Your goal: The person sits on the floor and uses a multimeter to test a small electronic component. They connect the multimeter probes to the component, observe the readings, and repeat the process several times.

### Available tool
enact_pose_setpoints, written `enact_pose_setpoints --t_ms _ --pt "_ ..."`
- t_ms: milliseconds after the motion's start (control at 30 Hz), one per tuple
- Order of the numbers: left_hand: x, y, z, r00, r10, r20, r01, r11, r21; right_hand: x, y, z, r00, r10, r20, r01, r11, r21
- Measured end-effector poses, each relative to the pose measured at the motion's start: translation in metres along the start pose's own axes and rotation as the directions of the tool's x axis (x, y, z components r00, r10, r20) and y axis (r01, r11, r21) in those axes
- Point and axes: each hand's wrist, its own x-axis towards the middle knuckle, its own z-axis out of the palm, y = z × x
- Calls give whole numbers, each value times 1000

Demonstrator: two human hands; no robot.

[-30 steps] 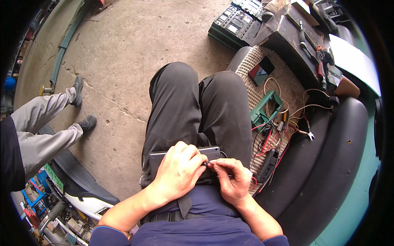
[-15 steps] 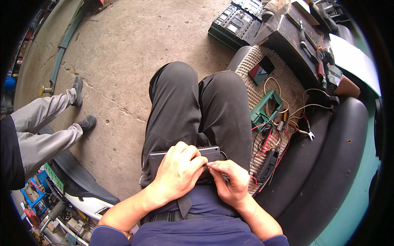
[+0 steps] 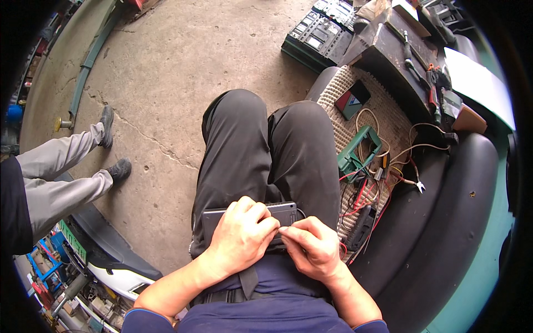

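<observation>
A flat dark grey plastic case [image 3: 284, 211] lies across my lap, with a thin black cable [image 3: 301, 213] at its right end. My left hand [image 3: 244, 236] rests over the case's near side and hides its middle. Its fingers are curled, thumb and forefinger pressed together. Close beside them, my right hand [image 3: 312, 244] pinches with thumb and forefinger, the tips of both hands almost meeting. Whatever is between the fingertips is too small and covered to name; it may be the cable's end, but I cannot tell.
To my right, a woven seat mat [image 3: 383, 105] holds a green plastic frame [image 3: 358, 150], tangled wires and a black tool-like piece [image 3: 361, 228]. Beyond stands a dark box [image 3: 383, 55] with hand tools on it. Another person's legs [image 3: 66, 155] are at the left.
Both hands and the case have shifted slightly down in the picture. The right hand's fingers have closed in more around the pinch. The other person's legs stay put.
</observation>
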Motion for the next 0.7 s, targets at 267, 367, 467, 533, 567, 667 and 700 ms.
enact_pose_setpoints --t_ms 267,367,467,533,567,667,700 --pt "-3 0 3 1000 16 19 -17 999 47 11 -1 -13 977 -49 206 24 992 122" --pt "-2 2 3 1000 19 22 -20 998 57 10 8 -15 977 -84 198 64 992 107" --pt "-1 1 5 1000 25 7 -25 998 49 10 10 -11 983 -84 163 75 995 61" --pt "-2 0 5 1000 25 1 -25 999 47 8 10 -7 988 -68 136 62 997 47" --pt "-1 1 5 1000 26 1 -26 999 48 8 11 -7 988 -66 141 59 997 52" --pt "-1 1 6 1000 31 -3 -31 999 34 8 14 -10 983 -54 173 42 996 77" --pt "-1 1 5 999 35 -5 -35 999 28 8 15 -11 980 -51 192 34 995 90"
